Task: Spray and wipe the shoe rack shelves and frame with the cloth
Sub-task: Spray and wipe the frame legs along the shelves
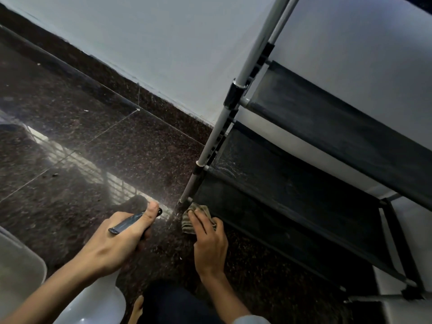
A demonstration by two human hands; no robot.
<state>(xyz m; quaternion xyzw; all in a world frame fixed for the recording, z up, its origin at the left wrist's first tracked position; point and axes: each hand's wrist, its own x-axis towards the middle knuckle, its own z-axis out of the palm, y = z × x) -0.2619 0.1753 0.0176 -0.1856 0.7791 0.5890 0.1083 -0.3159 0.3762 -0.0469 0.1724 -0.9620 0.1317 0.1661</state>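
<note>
Nearest the camera, at seven o'clock, the left hand (121,239) is gripping a dark spray bottle (131,221), nozzle pointing toward three o'clock. Just beside it, at six o'clock, the right hand (208,239) is pressing a striped cloth (189,220) with straight fingers against the shoe rack's (304,183) foot. Farther up, at two o'clock, dark fabric shelves (327,127) are hanging between silver poles (254,47).

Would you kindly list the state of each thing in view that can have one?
Left hand: grips dark spray bottle.
Right hand: presses striped grey-brown cloth at the rack's base.
Black fabric lower shelf: wet droplets near its left end.
White metal frame pole: upright.
</note>
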